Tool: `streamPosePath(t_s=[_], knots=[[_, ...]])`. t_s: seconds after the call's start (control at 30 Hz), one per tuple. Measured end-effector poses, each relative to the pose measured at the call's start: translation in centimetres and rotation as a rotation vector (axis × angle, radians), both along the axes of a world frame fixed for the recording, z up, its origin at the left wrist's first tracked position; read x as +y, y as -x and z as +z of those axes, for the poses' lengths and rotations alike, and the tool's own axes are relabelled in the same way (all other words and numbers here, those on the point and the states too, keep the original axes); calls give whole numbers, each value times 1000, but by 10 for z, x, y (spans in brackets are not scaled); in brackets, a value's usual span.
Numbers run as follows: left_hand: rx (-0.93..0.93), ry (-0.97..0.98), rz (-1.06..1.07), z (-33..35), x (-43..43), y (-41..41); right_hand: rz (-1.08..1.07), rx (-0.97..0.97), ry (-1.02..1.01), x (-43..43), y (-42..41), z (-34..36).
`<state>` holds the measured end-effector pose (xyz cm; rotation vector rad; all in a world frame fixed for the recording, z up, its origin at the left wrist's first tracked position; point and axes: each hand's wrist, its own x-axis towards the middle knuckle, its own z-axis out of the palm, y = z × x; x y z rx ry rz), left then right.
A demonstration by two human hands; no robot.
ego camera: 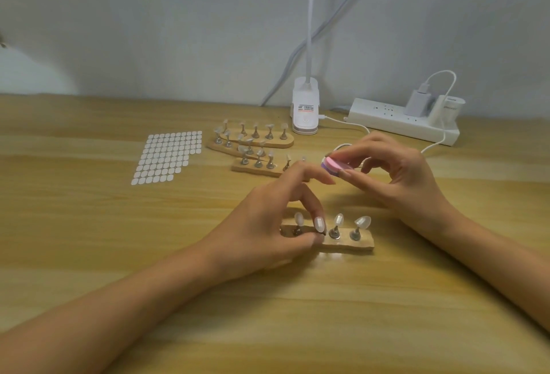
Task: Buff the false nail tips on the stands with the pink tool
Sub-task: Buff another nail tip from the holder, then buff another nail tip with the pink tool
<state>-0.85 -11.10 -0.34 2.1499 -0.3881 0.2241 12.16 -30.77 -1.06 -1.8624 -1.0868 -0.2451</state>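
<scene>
Repositioning: wooden stand (351,244) pinched by left hand (268,225); pink buffer (337,165) gripped by right hand (401,171) behind it. Lowering onto nail tip (338,219) needed.

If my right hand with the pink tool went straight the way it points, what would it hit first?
Likely the raised forefinger of the left hand, just ahead of the pink tool; depth is unclear, so it might instead pass on to the rear stands.

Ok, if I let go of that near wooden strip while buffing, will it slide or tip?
Probably slides: the wooden strip looks small and light on a smooth table. Tipping seems unlikely, since it lies flat and low. The nail tips sit on thin stems, so they may wobble; the left hand gripping it helps.
</scene>
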Motion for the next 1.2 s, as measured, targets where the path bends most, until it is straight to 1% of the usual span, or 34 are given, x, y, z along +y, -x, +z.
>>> streamPosePath(t_s=[0.07, 0.23, 0.37, 0.57, 0.63, 0.73, 0.8, 0.83, 0.87, 0.93, 1.0, 1.07, 1.13, 1.2], knots=[[-17, -13, -4, 0, 0, 0, -7, 19, -25, 0, 2, 2], [-79, -128, -10, 2, -5, -3, -41, 160, -101, 0, 5, 6], [-128, -181, 30, 1, -8, -4, -65, 193, -108, 0, 5, 8], [-125, -113, 100, -1, -21, -4, -66, 191, -112, 1, 6, 8], [-152, -125, 95, -2, -22, -3, -65, 187, -109, 1, 6, 8], [-248, -225, 104, -3, -24, -1, -56, 193, -112, 3, 6, 8], [-364, -279, 110, -3, -26, 1, -64, 204, -120, 3, 6, 9], [-421, -272, 108, -4, -26, 3, -65, 211, -123, 2, 6, 9], [-462, -232, 101, -4, -26, 4, -65, 214, -126, 2, 6, 9], [-471, -48, 69, -3, -25, 7, -68, 215, -136, 3, 6, 9], [-432, 202, 49, 1, -19, 6, -88, 227, -161, 5, 5, 8], [-357, 384, 96, 6, -6, -2, -104, 247, -172, 5, 4, 8], [-252, 466, 173, 8, 6, -12, -87, 237, -157, 5, 4, 8], [-152, 510, 229, 5, 14, -19, -54, 178, -174, 4, 6, 9]])
